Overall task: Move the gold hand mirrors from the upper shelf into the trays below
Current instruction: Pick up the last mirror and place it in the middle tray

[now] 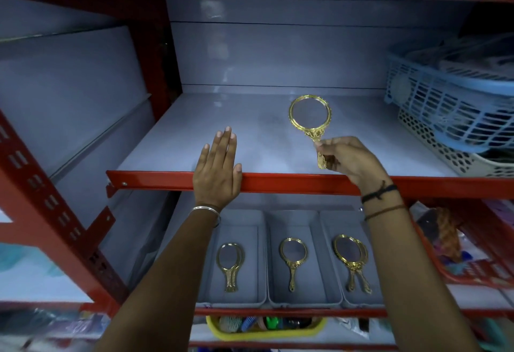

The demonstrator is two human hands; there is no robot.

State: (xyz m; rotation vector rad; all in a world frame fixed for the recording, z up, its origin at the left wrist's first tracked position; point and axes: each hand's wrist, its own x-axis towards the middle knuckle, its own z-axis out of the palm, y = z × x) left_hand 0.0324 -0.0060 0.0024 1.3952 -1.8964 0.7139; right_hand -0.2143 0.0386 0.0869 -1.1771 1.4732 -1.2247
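Note:
My right hand (351,160) grips the handle of a gold hand mirror (309,113), holding it upright just over the grey upper shelf (178,140). My left hand (218,169) lies flat and open on the shelf's red front edge, holding nothing. Below, three grey trays stand side by side. The left tray (260,254) holds stacked gold mirrors (229,261). In the middle tray (317,251) lies one mirror (292,257). The right tray (328,229) holds stacked mirrors (350,257). My right forearm covers part of the right tray.
A blue basket (445,101) rests on a white lattice basket (445,151) at the upper shelf's right end. A red basket (472,271) with goods stands right of the trays. A yellow basket (264,332) sits one shelf lower. Red uprights (55,212) frame the left.

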